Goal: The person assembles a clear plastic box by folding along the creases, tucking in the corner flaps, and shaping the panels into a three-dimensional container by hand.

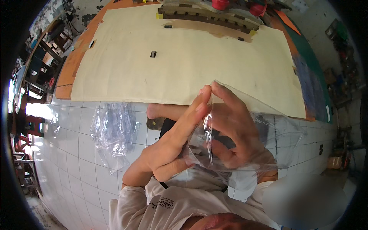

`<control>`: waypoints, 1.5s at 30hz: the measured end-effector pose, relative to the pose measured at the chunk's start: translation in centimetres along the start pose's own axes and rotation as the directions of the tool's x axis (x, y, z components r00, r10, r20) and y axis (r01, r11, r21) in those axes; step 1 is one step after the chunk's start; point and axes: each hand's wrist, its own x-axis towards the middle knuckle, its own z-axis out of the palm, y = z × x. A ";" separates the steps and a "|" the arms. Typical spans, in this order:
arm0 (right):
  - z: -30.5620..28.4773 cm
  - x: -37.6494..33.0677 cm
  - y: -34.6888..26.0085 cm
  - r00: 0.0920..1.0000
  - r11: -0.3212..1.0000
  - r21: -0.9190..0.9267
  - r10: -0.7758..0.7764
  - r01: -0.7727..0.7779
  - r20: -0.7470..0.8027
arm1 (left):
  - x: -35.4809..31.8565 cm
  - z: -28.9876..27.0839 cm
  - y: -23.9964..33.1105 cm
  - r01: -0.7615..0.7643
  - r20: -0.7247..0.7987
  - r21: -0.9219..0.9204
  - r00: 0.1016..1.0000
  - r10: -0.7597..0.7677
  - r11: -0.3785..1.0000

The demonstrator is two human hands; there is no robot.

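In front of my chest, near the table's front edge, a clear plastic sheet or sleeve (281, 140) is stretched between my hands. My left hand (170, 143) presses its fingers along the left side of the plastic, with a shiny upright fold beside the fingertips. My right hand (239, 122) shows through the plastic, its fingers bent and its index fingertip at the top corner close to the left fingertips. Whether the plastic is one layer or a pouch I cannot make out. Its free part spreads out to the right over my right forearm.
A table covered in cream paper (115, 65) stands ahead, with small black pieces (153, 54) on it. A long dark bar with holes (207, 21) lies at its far side, near red containers (220, 4). Crumpled clear plastic (115, 132) lies at the left, over the tiled floor (73, 142).
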 end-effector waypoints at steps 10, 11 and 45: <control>0.0 1.4 0.4 0.995 0.994 0.069 0.079 -0.083 0.059 | 2.0 -0.7 0.9 0.082 -0.161 0.124 0.985 -0.061 0.989; 0.3 1.3 0.6 0.992 0.985 0.124 0.116 -0.122 0.054 | 2.2 -0.7 0.9 0.125 -0.184 0.188 0.979 -0.090 0.974; 1.6 1.2 2.6 0.996 0.832 0.551 -0.091 0.066 0.018 | 2.6 0.2 0.7 0.203 -0.279 0.056 0.943 -0.180 0.977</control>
